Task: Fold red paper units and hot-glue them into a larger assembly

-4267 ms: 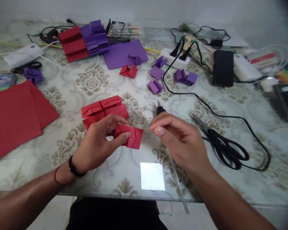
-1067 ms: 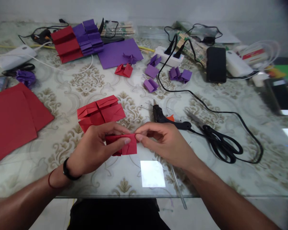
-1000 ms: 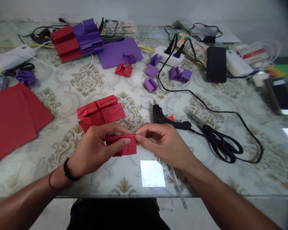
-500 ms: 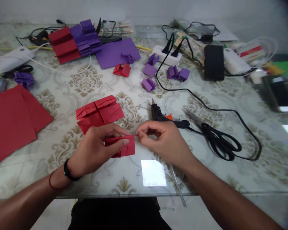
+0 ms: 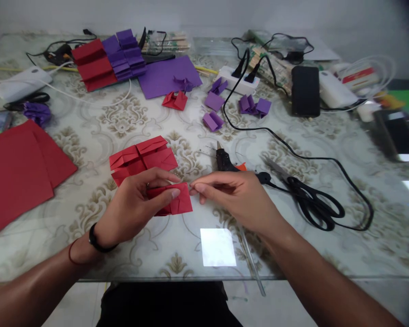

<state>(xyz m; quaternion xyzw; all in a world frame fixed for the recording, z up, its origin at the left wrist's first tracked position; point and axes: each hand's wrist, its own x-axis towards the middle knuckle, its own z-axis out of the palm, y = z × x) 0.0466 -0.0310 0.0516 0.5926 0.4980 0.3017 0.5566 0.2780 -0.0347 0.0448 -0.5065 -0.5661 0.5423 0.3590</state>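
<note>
My left hand [image 5: 132, 209] is closed on a small folded red paper piece [image 5: 179, 204], thumb on top and fingers underneath, held just above the glass table [image 5: 122, 254]. My right hand [image 5: 238, 197] has thumb and forefinger pinched together at the piece's upper right corner. Just behind my left hand lie more folded red paper pieces [image 5: 143, 156]. A black glue gun [image 5: 225, 161] lies on the table right behind my right hand.
Black scissors [image 5: 310, 204] and the glue gun's cable lie to the right. Red sheets [image 5: 17, 168] cover the left. Further back are a purple sheet [image 5: 168, 75], folded purple pieces [image 5: 254, 106], a power strip [image 5: 240, 77] and a phone [image 5: 305, 91]. A clear stick [image 5: 250, 261] lies by the front edge.
My right hand set the glue gun down on the table, then came to the red piece. Half a second ago it was slightly apart; now its pinched fingers meet the piece's corner.
</note>
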